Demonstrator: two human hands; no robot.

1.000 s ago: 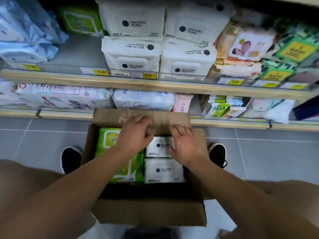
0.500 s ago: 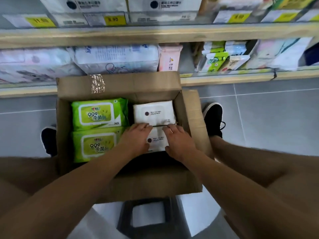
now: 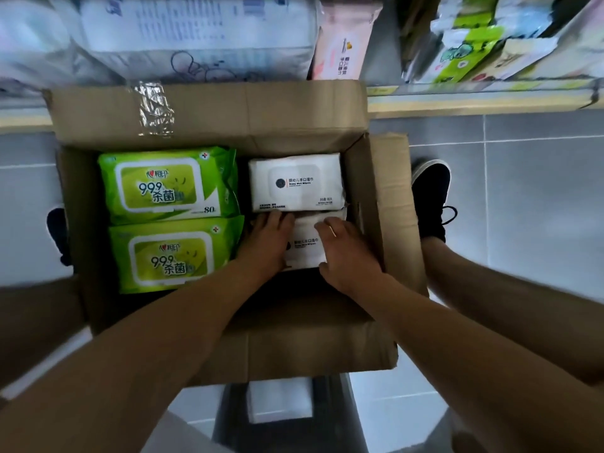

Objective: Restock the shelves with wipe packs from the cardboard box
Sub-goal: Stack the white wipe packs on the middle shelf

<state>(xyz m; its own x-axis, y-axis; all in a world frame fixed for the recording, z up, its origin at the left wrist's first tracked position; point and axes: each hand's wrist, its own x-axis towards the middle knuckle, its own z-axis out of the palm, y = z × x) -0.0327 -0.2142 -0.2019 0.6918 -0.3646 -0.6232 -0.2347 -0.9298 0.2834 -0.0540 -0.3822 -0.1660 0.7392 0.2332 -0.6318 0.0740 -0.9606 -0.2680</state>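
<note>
While both hands, L (image 3: 266, 243) & R (image 3: 348, 253), grip soft white pack (image 3: 305, 248), glossy green packs (image 3: 166, 186) fill creased cardboard box (image 3: 248, 109).

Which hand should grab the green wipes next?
Probably the left hand. The two green packs lie in the left half of the cardboard box, right beside it. The right hand sits across the near white pack, by the right wall.

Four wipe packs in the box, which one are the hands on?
The near white wipe pack, right column of the cardboard box. Left hand and right hand flank it; the far white pack and both green packs lie untouched.
</note>
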